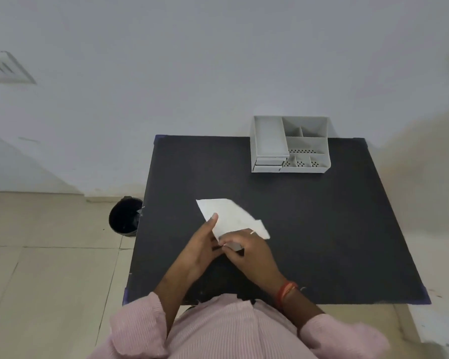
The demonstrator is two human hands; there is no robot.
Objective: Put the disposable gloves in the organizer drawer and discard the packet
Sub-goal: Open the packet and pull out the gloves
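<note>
A flat white glove packet (pixel 231 216) is held over the middle of the black table (pixel 322 229). My left hand (pixel 205 244) grips its left edge, thumb pressed on top. My right hand (pixel 249 251) pinches the packet's near corner, and a small grey-white bit shows between its fingers. Whether gloves are out of the packet cannot be told. The grey organizer (pixel 290 145) stands at the table's far right edge, with its two small drawers (pixel 268 164) at the front left, both pushed in.
A black bin (pixel 125 216) stands on the tiled floor just left of the table. A white wall runs behind the table. My pink sleeves and torso fill the bottom of the view.
</note>
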